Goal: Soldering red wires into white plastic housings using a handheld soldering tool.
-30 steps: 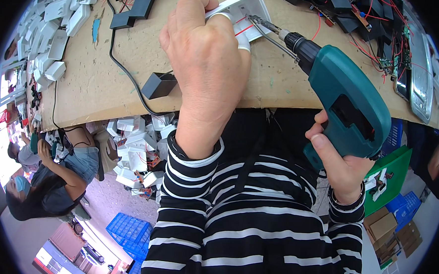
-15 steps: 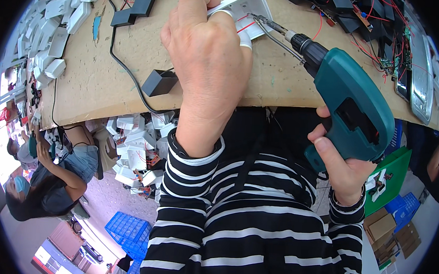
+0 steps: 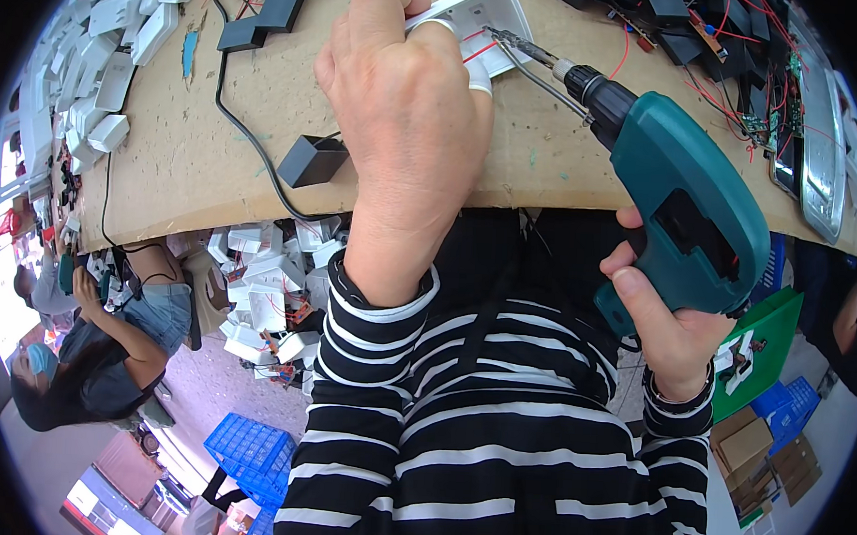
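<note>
My left hand [image 3: 408, 111] presses down on a white plastic casing [image 3: 480, 23] with red wires, near the far edge of the brown worktable [image 3: 233, 112]. My right hand [image 3: 668, 328] grips the handle of a teal cordless drill [image 3: 683, 213]. The drill's bit [image 3: 518, 45] points up and left into the casing, just beside my left fingers. Much of the casing is hidden under my left hand.
A black adapter block [image 3: 310, 160] with a cable lies left of my hand. White casings [image 3: 100, 66] are stacked at the table's left end, circuit boards and red wires [image 3: 740, 51] at the right. Another person [image 3: 105, 338] sits lower left; a blue crate [image 3: 244, 452] stands on the floor.
The drill has shifted slightly lower and to the right while its bit stays at the casing. My left hand stays on the casing.
</note>
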`<act>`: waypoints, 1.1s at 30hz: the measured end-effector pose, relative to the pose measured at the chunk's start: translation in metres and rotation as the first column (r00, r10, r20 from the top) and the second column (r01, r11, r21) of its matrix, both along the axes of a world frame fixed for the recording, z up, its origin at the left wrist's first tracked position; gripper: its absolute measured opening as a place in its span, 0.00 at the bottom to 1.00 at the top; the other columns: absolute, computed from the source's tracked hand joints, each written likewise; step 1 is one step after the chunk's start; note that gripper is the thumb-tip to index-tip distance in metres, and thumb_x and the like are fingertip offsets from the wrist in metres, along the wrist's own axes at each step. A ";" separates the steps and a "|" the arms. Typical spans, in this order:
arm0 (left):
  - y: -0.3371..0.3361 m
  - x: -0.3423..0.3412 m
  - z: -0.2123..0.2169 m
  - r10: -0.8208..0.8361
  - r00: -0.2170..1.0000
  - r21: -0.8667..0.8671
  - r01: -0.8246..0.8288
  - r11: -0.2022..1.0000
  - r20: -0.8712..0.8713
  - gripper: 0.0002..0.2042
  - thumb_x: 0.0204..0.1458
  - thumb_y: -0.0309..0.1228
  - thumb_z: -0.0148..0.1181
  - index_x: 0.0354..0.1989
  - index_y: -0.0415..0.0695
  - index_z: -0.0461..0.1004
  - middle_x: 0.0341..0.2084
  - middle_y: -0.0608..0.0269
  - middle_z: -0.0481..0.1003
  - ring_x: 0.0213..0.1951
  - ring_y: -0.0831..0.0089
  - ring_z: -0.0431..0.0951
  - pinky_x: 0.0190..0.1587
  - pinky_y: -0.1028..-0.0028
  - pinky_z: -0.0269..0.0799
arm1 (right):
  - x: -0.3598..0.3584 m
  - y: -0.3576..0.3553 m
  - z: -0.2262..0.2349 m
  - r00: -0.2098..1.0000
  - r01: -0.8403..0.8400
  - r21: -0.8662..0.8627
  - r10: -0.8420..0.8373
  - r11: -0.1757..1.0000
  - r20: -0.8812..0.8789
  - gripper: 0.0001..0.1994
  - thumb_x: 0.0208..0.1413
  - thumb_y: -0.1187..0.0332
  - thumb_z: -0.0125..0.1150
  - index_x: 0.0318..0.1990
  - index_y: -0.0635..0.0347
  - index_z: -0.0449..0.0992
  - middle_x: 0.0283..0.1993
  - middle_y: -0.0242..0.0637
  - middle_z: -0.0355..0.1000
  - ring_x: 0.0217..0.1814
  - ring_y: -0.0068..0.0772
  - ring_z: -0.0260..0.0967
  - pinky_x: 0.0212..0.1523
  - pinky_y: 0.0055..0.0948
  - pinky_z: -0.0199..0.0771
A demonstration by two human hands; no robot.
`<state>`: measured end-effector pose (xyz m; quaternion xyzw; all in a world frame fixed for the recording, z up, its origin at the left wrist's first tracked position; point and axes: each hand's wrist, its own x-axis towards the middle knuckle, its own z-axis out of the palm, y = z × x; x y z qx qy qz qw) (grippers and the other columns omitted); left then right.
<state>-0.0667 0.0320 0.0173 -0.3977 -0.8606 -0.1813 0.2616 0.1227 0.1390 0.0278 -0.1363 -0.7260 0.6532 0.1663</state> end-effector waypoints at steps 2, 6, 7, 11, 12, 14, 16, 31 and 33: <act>0.000 0.000 0.000 -0.004 1.000 0.005 0.004 1.000 -0.018 0.05 0.33 0.21 0.57 0.20 0.31 0.73 0.33 0.54 0.70 0.35 0.59 0.69 0.37 0.66 0.63 | -0.001 -0.001 0.002 1.000 0.000 0.019 0.000 1.000 0.005 0.26 0.44 0.83 0.55 0.54 0.68 0.58 0.46 0.52 0.66 0.35 0.32 0.69 0.35 0.26 0.72; 0.001 -0.001 -0.001 0.009 0.999 0.041 -0.011 0.999 0.035 0.05 0.33 0.21 0.58 0.20 0.30 0.73 0.33 0.54 0.70 0.35 0.59 0.69 0.37 0.66 0.63 | 0.000 -0.001 0.005 0.997 0.076 -0.056 -0.076 0.996 0.005 0.21 0.44 0.83 0.58 0.49 0.73 0.63 0.44 0.49 0.69 0.34 0.27 0.70 0.35 0.24 0.73; 0.002 -0.001 -0.001 0.010 0.999 0.039 -0.011 0.999 0.033 0.05 0.33 0.21 0.58 0.20 0.30 0.73 0.33 0.54 0.70 0.35 0.59 0.69 0.37 0.66 0.63 | 0.001 -0.001 0.005 0.998 0.065 -0.055 -0.064 0.996 0.006 0.22 0.44 0.83 0.58 0.50 0.73 0.63 0.45 0.49 0.68 0.35 0.28 0.70 0.35 0.24 0.73; 0.001 -0.001 -0.002 0.010 0.999 0.044 -0.012 0.999 0.048 0.05 0.33 0.21 0.58 0.20 0.30 0.72 0.33 0.54 0.70 0.35 0.59 0.69 0.37 0.66 0.63 | 0.005 -0.005 0.008 0.993 0.108 -0.105 -0.102 0.989 0.060 0.27 0.42 0.83 0.55 0.54 0.68 0.58 0.45 0.51 0.66 0.34 0.30 0.69 0.35 0.26 0.73; 0.001 -0.002 -0.002 0.009 0.998 0.042 -0.011 0.999 0.057 0.05 0.33 0.21 0.57 0.20 0.30 0.72 0.33 0.54 0.70 0.35 0.59 0.69 0.37 0.66 0.63 | 0.006 -0.005 0.008 0.992 0.116 -0.112 -0.110 0.987 0.059 0.27 0.42 0.83 0.55 0.54 0.69 0.58 0.45 0.51 0.66 0.34 0.30 0.69 0.35 0.26 0.73; 0.002 -0.002 -0.002 0.008 0.999 0.041 -0.010 0.999 0.046 0.05 0.33 0.21 0.57 0.20 0.30 0.72 0.33 0.54 0.70 0.35 0.59 0.69 0.37 0.66 0.63 | 0.008 -0.005 0.009 0.992 0.122 -0.120 -0.116 0.985 0.057 0.28 0.41 0.83 0.55 0.54 0.69 0.58 0.45 0.51 0.66 0.33 0.30 0.69 0.35 0.27 0.73; 0.001 -0.001 -0.001 0.010 0.999 0.040 -0.011 0.999 0.033 0.05 0.33 0.21 0.57 0.20 0.30 0.72 0.33 0.54 0.70 0.34 0.59 0.69 0.37 0.66 0.63 | 0.009 -0.004 0.010 0.993 0.114 -0.097 -0.110 0.989 0.048 0.28 0.41 0.82 0.55 0.55 0.69 0.58 0.45 0.51 0.66 0.33 0.29 0.69 0.35 0.27 0.73; -0.011 0.004 0.002 -0.061 0.978 0.156 0.030 0.987 0.198 0.10 0.30 0.23 0.61 0.24 0.34 0.74 0.37 0.51 0.69 0.40 0.58 0.68 0.44 0.63 0.57 | 0.015 -0.005 0.011 0.965 0.250 -0.080 -0.255 0.965 -0.058 0.28 0.39 0.81 0.53 0.53 0.72 0.58 0.43 0.53 0.66 0.30 0.32 0.70 0.32 0.26 0.73; -0.016 0.009 0.009 -0.089 0.981 0.124 0.069 0.990 0.170 0.16 0.32 0.26 0.65 0.33 0.35 0.74 0.40 0.50 0.69 0.40 0.57 0.70 0.41 0.67 0.66 | 0.017 -0.003 0.013 0.964 0.261 -0.077 -0.264 0.962 -0.031 0.28 0.39 0.81 0.53 0.53 0.72 0.58 0.43 0.53 0.66 0.30 0.32 0.70 0.31 0.26 0.73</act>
